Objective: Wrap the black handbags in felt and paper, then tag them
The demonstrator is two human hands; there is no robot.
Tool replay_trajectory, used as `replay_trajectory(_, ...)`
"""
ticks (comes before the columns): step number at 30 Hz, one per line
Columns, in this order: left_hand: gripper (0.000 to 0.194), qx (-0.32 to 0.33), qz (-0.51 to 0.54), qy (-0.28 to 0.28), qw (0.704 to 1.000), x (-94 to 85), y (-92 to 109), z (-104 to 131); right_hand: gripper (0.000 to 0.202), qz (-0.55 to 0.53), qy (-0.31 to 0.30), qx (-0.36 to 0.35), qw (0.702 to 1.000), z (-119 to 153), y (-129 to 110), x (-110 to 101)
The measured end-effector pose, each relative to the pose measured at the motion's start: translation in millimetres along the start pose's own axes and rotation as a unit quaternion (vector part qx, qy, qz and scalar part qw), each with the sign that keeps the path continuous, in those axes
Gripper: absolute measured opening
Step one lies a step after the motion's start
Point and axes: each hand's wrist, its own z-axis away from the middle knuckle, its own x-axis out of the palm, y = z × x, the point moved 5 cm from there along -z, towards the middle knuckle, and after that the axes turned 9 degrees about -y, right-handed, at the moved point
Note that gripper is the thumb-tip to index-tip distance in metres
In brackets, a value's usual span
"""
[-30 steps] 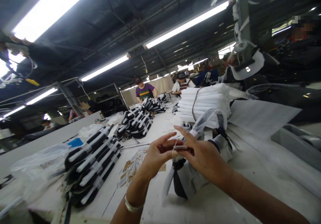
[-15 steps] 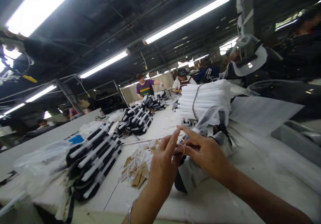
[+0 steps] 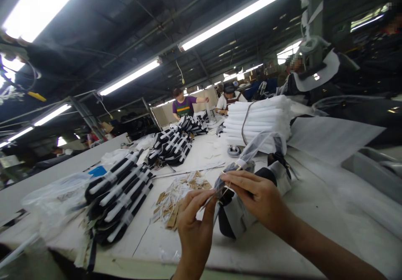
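My left hand (image 3: 196, 223) is closed in a pinch on a thin pale piece, mostly hidden by the fingers, at the lower end of a strap (image 3: 246, 160) wrapped in clear film. From the right, my right hand (image 3: 262, 196) pinches a thin white string (image 3: 227, 184) against that strap. The strap rises from a black and grey bag (image 3: 235, 221), which lies on the table under my hands, partly covered by the right one. Just left of my hands, a heap of tags with white strings (image 3: 172, 202), some brown, is spread on the table.
Black goods with white padded strips (image 3: 121, 200) are stacked at the left, beside clear plastic bags (image 3: 58, 196). A tied bundle of white rolls (image 3: 257, 119) stands behind my hands, near a roll of tape (image 3: 233, 150). Two co-workers (image 3: 185, 106) are across the table (image 3: 150, 246).
My hands have moved apart, the left one down and leftward, showing the wrapped strap between the fingertips. Across the table, the co-worker in purple has stretched an arm out further.
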Motion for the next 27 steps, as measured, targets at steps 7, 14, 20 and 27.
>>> replay_trajectory(7,0.029,0.084,-0.089,0.053,0.991,-13.9,20,25,0.042,0.157,-0.071,-0.073,0.982,-4,1,9)
replay_trajectory(14,0.013,-0.06,-0.06,0.079,0.993,-27.1,-19,63,0.04,0.192,-0.076,-0.103,0.973,-6,11,11)
replay_trajectory(20,0.012,-0.082,-0.024,0.079,0.993,9.0,-16,106,0.026,0.196,-0.054,-0.106,0.973,-12,6,12)
replay_trajectory(27,0.027,0.11,-0.165,-0.109,0.974,66.4,17,79,0.021,0.156,-0.038,-0.079,0.984,-19,2,7)
